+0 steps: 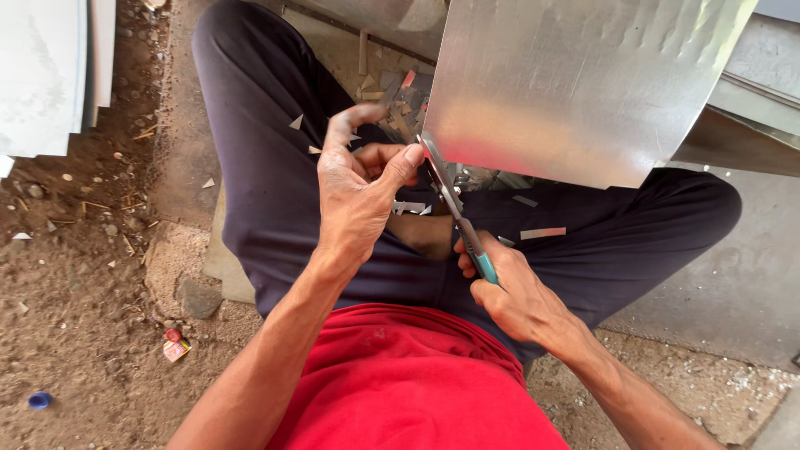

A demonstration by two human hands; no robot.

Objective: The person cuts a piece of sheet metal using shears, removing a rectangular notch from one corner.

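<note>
Galvanised sheet metal (575,83), the largest thing in view, is standing tilted over the person's lap, its lower left corner sitting right at the snips. Judging by where the blades are biting, the cut is only starting at that corner, and nearly the whole sheet is lying uncut beyond it. Small metal offcuts (542,233) are lying scattered across the dark trousers and in a heap between the knees (400,104), so a fair amount of trimming looks done, though how much more is wanted cannot be told.

Stacked pale sheets (46,75) are leaning at the far left on the dirt ground (92,333).

Left hand (358,196) is steadying the sheet's corner, thumb pressing against the edge and fingers curled loosely above it. Right hand (512,292) is wrapping tightly around the teal handles of the tin snips (454,208), whose blades are reaching up to the sheet edge.

No container is showing; a blue bottle cap (39,401) and a red wrapper (175,346) are lying loose on the ground.
</note>
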